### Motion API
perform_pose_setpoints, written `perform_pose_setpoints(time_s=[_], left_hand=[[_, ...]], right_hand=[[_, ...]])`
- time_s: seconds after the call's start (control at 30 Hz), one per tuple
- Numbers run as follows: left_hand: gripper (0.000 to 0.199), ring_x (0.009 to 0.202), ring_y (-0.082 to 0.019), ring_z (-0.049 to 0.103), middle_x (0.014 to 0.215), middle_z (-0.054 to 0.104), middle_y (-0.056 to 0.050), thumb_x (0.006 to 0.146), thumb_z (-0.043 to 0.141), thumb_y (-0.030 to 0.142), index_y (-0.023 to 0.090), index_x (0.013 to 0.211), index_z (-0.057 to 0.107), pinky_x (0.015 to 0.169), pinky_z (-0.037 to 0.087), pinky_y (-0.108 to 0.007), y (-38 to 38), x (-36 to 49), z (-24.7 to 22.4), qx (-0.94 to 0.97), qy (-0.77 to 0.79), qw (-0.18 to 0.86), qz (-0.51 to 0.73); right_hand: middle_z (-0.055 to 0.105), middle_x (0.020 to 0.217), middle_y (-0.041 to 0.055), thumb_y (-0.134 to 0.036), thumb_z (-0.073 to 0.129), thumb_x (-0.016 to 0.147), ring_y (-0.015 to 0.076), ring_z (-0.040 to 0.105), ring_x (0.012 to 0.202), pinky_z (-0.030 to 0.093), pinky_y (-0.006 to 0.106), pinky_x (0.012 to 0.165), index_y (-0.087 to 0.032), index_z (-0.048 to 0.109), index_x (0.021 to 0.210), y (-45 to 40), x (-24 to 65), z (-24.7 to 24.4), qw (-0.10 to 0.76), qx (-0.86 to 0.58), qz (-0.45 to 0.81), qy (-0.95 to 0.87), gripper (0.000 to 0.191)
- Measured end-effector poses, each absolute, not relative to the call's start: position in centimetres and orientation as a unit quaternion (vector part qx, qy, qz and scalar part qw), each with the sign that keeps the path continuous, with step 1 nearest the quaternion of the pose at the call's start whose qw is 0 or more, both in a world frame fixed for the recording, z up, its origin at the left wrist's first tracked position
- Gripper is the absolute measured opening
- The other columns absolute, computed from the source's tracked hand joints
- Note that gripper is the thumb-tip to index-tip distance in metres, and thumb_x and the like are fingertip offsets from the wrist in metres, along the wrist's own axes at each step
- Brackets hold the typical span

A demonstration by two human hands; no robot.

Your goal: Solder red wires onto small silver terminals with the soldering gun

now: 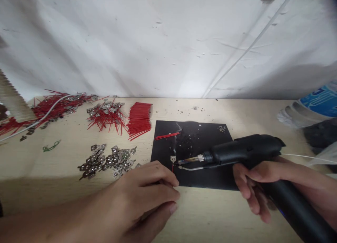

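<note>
My right hand [259,186] is wrapped round a black soldering gun [244,150], whose tip and thin feed tube point left over a black mat [216,130]. The tip is at a small metal tab [173,158] with a short red wire [172,168] below it. My left hand [155,194] rests at the mat's lower left edge, its fingers pressed together at the wire's lower end; the fingertips hide what they hold. A little smoke rises above the tab. A few loose red wires [167,136] lie higher on the mat.
Loose metal tabs [116,160] lie left of the mat. Behind them are a neat row of red wires [139,118], a pile of wired tabs [106,115] and a larger heap [56,106]. A green wire [52,146] lies at left, a plastic bottle [310,106] at right.
</note>
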State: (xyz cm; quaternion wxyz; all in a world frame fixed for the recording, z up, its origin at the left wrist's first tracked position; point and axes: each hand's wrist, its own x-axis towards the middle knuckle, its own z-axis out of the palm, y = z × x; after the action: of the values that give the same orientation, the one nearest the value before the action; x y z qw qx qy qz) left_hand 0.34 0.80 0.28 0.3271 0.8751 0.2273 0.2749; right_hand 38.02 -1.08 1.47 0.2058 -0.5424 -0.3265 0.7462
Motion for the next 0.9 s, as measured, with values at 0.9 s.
perform_pose_setpoints(time_s=[0.9], left_hand=[[0.025,0.105,-0.012,0.091,0.12,0.091,-0.007,0.111,0.076,0.0,0.019,0.117,0.091,0.094,0.073,-0.012,0.82,0.22,0.31,0.866,0.232,0.342,0.281]], right_hand=[[0.093,0.091,0.008,-0.038,0.104,0.1,0.0243,0.091,0.08,0.076,0.03,0.074,-0.017,0.1,0.094,-1.47,38.1,1.57,0.256,-0.494,0.795,-0.242,0.023]])
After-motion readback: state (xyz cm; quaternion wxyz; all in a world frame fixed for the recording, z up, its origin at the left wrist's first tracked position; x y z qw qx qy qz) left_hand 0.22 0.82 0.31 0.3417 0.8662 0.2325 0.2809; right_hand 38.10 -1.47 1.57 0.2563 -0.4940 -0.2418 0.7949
